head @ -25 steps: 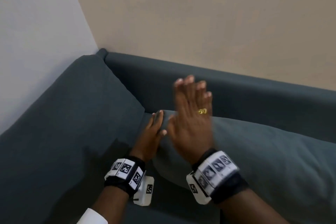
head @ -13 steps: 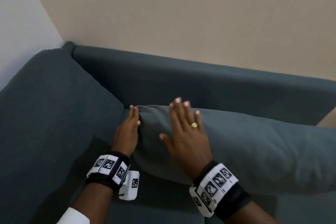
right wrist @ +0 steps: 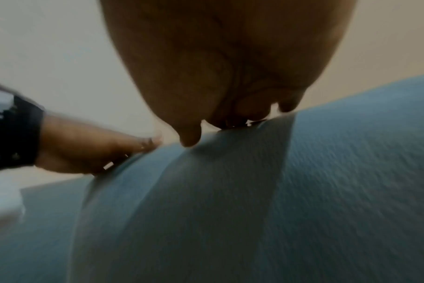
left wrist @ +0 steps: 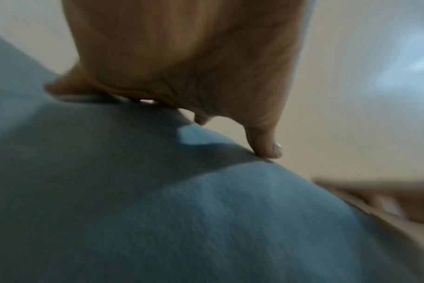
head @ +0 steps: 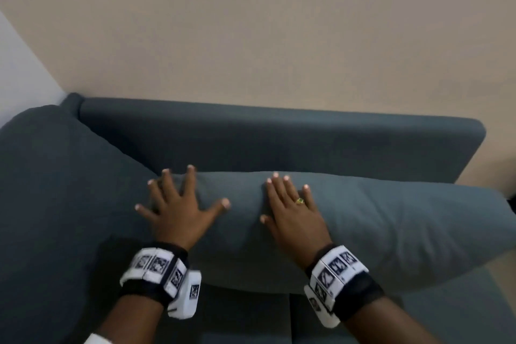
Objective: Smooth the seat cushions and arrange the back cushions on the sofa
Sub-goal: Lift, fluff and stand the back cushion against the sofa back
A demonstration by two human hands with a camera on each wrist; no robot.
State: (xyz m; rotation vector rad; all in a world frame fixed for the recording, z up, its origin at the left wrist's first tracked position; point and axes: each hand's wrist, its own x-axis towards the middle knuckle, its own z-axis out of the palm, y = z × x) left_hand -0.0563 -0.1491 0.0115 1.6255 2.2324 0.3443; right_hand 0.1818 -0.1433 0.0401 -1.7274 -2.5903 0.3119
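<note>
Head view shows us both hands laid flat on the dark teal back cushion (head: 377, 220), which leans against the backrest of the sofa (head: 279, 131), its lower edge on the seat cushions (head: 251, 315). We see our left hand (head: 178, 209) spread wide near the cushion's left end, fingers straight and fanned, thumb pointing toward the right hand, palm pressed into the fabric. Our right hand (head: 293, 212) lies just beside it, apart from it, fingers straight and closer together, a gold ring (head: 300, 201) on one finger; it too presses down with an open palm and grips nothing. A dent in the fabric runs between the two hands.

From the left wrist camera we see the left hand (left wrist: 182, 57) from below, a fingertip (left wrist: 269, 149) touching the cushion (left wrist: 182, 220); the picture is blurred. From the right wrist camera the right hand (right wrist: 230, 63) rests on the cushion (right wrist: 327, 191), with the left hand (right wrist: 90, 151) lying on the fabric beside it.

Both wrists wear bands with black-and-white markers (head: 156, 265). A second cushion (head: 55, 190) stands at the sofa's left end, beside the left hand. A beige wall (head: 279, 36) rises behind.
</note>
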